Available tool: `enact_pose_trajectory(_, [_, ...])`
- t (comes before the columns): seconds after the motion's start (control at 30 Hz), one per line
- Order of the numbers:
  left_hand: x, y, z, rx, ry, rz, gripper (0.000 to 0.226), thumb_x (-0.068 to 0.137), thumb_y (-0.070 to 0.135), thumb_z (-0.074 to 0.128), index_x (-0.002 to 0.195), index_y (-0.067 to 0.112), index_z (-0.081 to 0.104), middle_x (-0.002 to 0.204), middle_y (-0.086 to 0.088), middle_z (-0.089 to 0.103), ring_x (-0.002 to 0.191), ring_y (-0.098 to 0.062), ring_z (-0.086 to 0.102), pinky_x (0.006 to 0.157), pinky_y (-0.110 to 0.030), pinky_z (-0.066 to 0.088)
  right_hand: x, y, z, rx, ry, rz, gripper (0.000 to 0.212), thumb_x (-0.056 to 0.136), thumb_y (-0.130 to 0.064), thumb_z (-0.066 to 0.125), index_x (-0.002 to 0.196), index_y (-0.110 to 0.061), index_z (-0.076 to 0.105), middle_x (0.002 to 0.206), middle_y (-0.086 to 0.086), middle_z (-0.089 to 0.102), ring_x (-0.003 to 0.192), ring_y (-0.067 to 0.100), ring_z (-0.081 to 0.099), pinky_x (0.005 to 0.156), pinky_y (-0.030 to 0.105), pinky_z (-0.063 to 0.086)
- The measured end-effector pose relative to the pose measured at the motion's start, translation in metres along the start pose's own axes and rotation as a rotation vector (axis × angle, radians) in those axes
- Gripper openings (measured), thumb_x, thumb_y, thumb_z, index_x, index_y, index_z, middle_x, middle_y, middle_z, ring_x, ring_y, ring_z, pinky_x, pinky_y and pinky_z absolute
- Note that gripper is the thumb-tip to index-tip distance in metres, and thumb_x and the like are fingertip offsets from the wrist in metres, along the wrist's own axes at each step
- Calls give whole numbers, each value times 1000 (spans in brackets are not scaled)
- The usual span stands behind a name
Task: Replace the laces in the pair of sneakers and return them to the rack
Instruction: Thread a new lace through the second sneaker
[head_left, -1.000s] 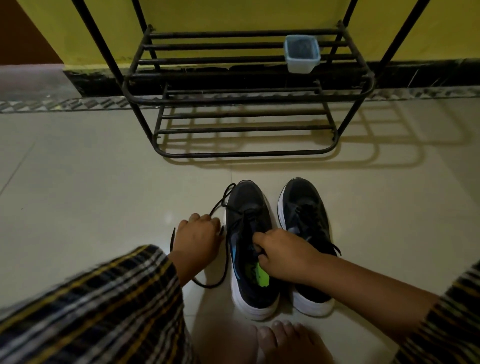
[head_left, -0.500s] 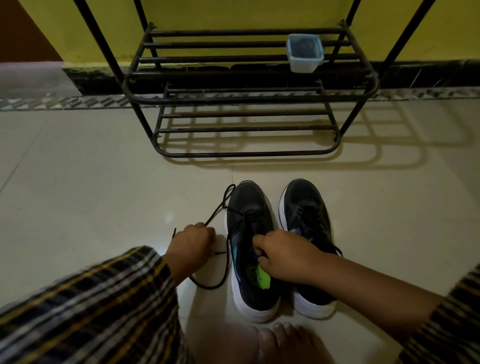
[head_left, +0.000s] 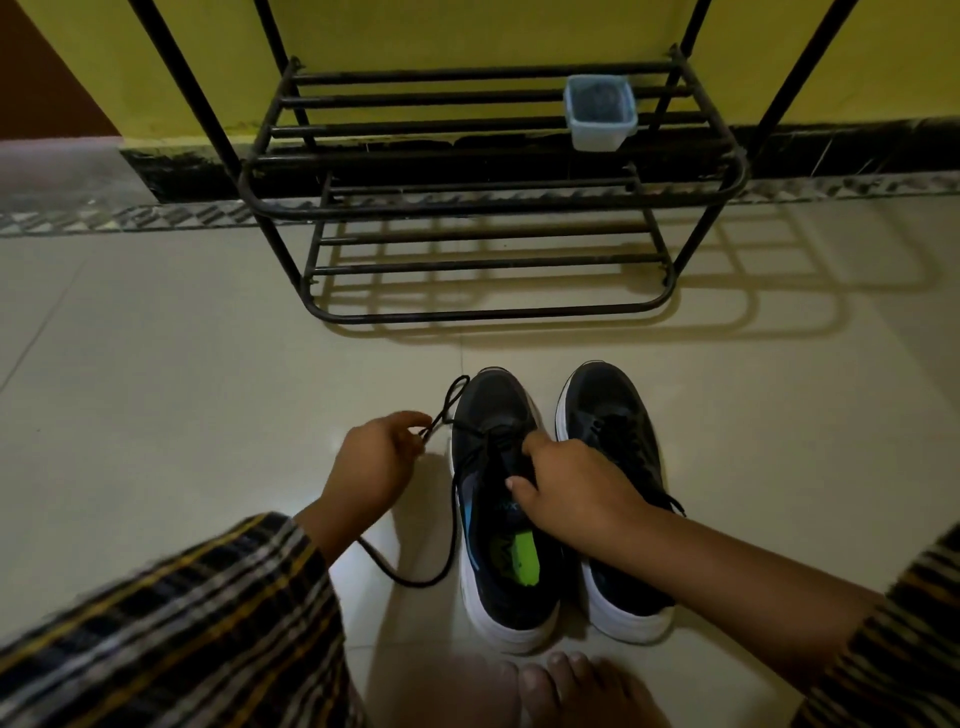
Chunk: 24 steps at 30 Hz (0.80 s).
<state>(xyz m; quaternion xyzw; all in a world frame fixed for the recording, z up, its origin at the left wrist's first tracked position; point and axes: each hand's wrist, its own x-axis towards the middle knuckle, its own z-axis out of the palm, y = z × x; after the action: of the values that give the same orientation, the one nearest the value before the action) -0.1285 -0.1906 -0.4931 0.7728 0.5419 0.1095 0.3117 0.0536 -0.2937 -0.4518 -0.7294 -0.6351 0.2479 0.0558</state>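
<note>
pinching the black lace (head_left: 441, 415) at 9 o'clock of the left sneaker (head_left: 498, 499), the left hand (head_left: 376, 465) has fingers curled on it. right hand (head_left: 569, 491) grips that sneaker's tongue area, fingers curled in. right sneaker (head_left: 615, 467) sits just beside at 3 o'clock, sides touching or nearly. lace slack loops on the floor tiles (head_left: 182, 415) at 7 o'clock. metal rack (head_left: 488, 208) at 12 o'clock, well apart, open tile between. plastic container (head_left: 600, 111) on the rack's upper shelf, near its right edge.

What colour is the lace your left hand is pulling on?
Black. The lace pinched by the left hand shows clearly against the pale floor in the head view.
</note>
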Motion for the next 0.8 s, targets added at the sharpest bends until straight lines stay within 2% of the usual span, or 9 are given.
enact_pose_trajectory(0.07, [4, 12, -5, -112, 33, -3, 28, 92, 2, 47, 93, 21, 68, 79, 2, 69, 80, -14, 65, 71, -19, 49, 3, 4, 2, 37, -30, 24, 27, 93, -32, 49, 74, -13, 43, 69, 3, 47, 72, 28, 56, 55, 29, 38])
enact_pose_trajectory(0.17, [4, 28, -5, -257, 36, -3, 13, 92, 12, 56, 86, 18, 65, 78, 3, 72, 77, -11, 67, 72, -15, 47, 5, 9, 4, 47, -57, 23, 34, 91, -27, 48, 61, -17, 34, 62, 0, 38, 63, 23, 46, 46, 27, 27])
enact_pose_trajectory(0.23, [1, 37, -4, -318, -11, 21, 9, 90, 15, 61, 85, 15, 68, 77, 1, 72, 74, -11, 67, 68, -13, 47, 4, 11, 5, 64, -83, 3, 36, 91, -26, 49, 59, -17, 33, 60, 0, 39, 62, 23, 45, 50, 28, 30])
enact_pose_trajectory(0.3, [-2, 43, -2, -315, -103, 48, 7, 86, 15, 66, 85, 16, 73, 76, 2, 71, 68, -3, 64, 63, -7, 45, 4, 11, 6, 68, -105, -20, 36, 91, -27, 49, 59, -19, 34, 60, -1, 40, 64, 22, 46, 56, 28, 33])
enact_pose_trajectory(0.37, [-5, 47, 1, -276, -191, 64, 6, 83, 17, 70, 86, 19, 75, 77, 8, 70, 70, 5, 62, 67, -8, 46, 3, 10, 6, 66, -109, -44, 37, 91, -27, 49, 59, -20, 33, 61, -3, 39, 65, 21, 46, 58, 28, 33])
enact_pose_trajectory(0.53, [-6, 55, 1, -275, -321, 54, 4, 80, 17, 73, 82, 20, 76, 80, 8, 72, 77, 1, 66, 74, -12, 50, 2, 11, 6, 79, -123, -63, 37, 92, -27, 49, 59, -24, 33, 62, -7, 37, 67, 19, 46, 61, 26, 33])
enact_pose_trajectory(0.7, [-3, 58, 5, -22, -245, 17, 8, 82, 23, 69, 83, 19, 76, 77, 9, 67, 79, -7, 63, 72, -20, 49, 2, 13, 9, 57, -102, -71, 36, 92, -26, 47, 60, -20, 31, 62, -3, 36, 67, 23, 45, 58, 28, 29])
enact_pose_trajectory(0.8, [-4, 58, 9, -28, -212, -22, 9, 81, 18, 68, 81, 16, 76, 82, 1, 72, 81, -13, 66, 74, -26, 53, 0, 14, 7, 66, -95, -72, 33, 93, -24, 46, 63, -15, 37, 64, 0, 41, 68, 25, 48, 57, 28, 28])
